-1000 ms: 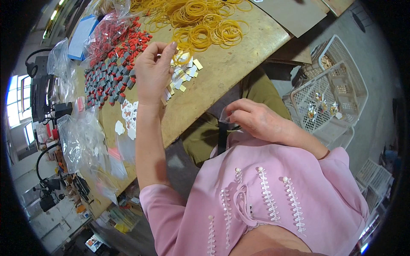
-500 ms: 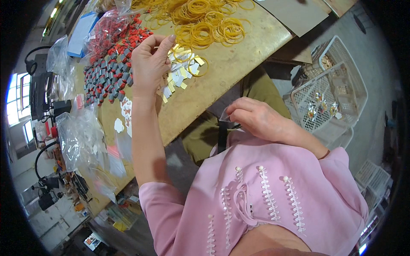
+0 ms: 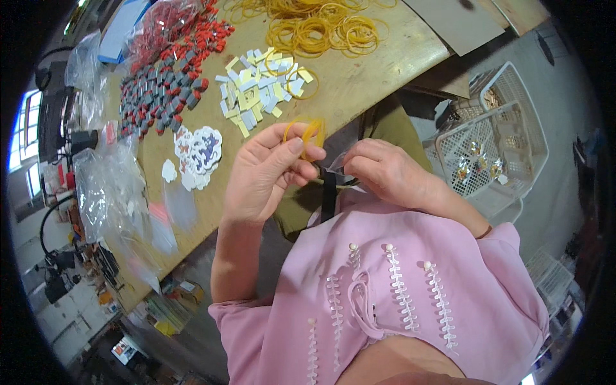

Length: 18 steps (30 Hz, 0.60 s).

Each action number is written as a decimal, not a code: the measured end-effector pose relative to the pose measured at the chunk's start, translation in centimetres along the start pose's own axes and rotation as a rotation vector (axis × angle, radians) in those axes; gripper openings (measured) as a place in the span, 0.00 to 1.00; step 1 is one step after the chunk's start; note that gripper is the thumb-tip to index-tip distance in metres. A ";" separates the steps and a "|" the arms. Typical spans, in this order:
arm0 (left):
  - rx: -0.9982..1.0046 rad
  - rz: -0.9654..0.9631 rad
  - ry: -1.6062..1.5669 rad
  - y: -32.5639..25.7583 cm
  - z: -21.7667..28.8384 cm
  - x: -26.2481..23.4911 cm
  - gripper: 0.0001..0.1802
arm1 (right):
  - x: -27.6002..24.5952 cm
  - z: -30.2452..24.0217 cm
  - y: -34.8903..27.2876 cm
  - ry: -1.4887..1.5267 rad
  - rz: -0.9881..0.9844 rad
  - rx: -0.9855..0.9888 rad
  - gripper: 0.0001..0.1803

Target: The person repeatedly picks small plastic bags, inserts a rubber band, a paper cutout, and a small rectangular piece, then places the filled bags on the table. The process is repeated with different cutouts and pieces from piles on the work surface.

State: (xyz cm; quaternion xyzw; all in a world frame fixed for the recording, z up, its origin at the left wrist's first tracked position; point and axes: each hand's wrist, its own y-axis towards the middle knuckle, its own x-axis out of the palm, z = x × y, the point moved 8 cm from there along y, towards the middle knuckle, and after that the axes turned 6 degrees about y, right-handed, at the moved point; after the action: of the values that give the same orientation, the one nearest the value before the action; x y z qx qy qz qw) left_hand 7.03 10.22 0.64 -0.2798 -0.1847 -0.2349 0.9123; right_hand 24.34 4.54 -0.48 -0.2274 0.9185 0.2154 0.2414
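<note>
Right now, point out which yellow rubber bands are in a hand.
The yellow rubber bands held in the left hand; the other bands lie on the table or over the pale slips.

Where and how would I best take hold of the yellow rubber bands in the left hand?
Probably by the upper loops of the rubber bands, pinched from the far side, opposite the wrist. The loops rise above the left hand's thumb tip, leaving that part most exposed; blur hides their exact count.
</note>
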 end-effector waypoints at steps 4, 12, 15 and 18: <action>0.012 0.042 0.093 -1.1 -0.9 -0.3 0.14 | 0.5 -0.3 0.3 -0.012 -0.027 0.002 0.07; 0.009 0.035 0.057 -1.2 -1.8 -1.1 0.12 | 0.3 -0.8 0.9 -0.003 -0.034 0.003 0.05; 0.010 0.055 0.109 -1.3 -1.8 -1.4 0.12 | 0.5 -0.7 0.9 -0.003 -0.031 -0.002 0.05; 0.069 0.145 0.341 -1.7 -1.5 -1.6 0.12 | 0.1 -1.5 1.2 -0.007 0.004 -0.016 0.07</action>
State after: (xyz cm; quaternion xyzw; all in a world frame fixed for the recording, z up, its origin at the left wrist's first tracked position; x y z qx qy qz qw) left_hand 5.13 8.57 -0.56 -0.2172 -0.0148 -0.2061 0.9540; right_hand 23.14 4.67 1.03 -0.2265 0.9164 0.2238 0.2424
